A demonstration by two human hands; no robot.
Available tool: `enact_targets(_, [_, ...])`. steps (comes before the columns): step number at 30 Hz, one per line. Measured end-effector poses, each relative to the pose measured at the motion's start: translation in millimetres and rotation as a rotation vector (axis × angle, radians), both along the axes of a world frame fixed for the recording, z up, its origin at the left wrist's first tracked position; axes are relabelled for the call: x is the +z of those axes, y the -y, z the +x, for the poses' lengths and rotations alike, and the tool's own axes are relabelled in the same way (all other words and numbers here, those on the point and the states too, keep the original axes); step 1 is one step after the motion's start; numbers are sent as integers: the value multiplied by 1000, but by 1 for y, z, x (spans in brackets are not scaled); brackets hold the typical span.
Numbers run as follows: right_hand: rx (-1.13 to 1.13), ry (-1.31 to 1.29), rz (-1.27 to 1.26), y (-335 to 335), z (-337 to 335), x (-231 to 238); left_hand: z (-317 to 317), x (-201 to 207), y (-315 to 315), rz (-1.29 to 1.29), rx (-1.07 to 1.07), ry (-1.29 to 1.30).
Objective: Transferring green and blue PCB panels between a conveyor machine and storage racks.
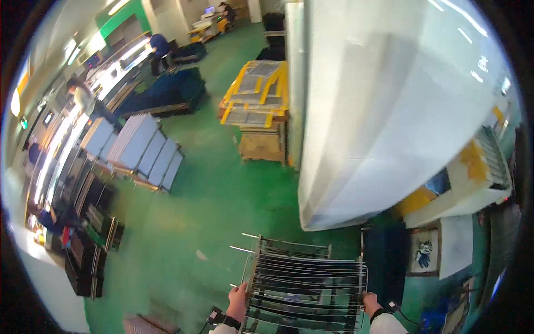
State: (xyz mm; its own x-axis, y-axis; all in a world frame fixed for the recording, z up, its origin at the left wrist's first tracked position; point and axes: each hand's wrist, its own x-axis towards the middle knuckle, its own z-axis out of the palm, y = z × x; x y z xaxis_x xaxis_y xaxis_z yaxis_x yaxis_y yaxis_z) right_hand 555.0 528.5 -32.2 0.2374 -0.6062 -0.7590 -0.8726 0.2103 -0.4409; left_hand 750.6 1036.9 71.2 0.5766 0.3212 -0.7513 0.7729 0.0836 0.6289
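A green workshop floor (211, 200) spreads below us, a big white wrapped block (389, 111) rising to the right. Low in view, our left hand (238, 300) has its grip closed around the left side rail of a wire rack cart (306, 284), and our right hand (371, 305) is clamped on the right rail. We judge it best to push evenly with both hands, steering clear of the block's corner. The cart's wheels and base are cut off, and its shelf contents are hard to make out.
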Motion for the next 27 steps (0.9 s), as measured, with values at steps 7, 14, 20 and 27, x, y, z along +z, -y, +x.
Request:
enact_targets(7, [-205,215,-15,34,-105,139,-21,55,77,56,-133,81])
enact_targets(14, [-398,291,-113,90,-279,240,-145,182,214,-444,-504,222])
enact_targets(20, [-782,405,-293,123,-491,221,-222,138,370,-203,-685,39])
enact_targets(27, [-1139,285,-452,77,-718,195,-365,157,540,-236,-1096,1])
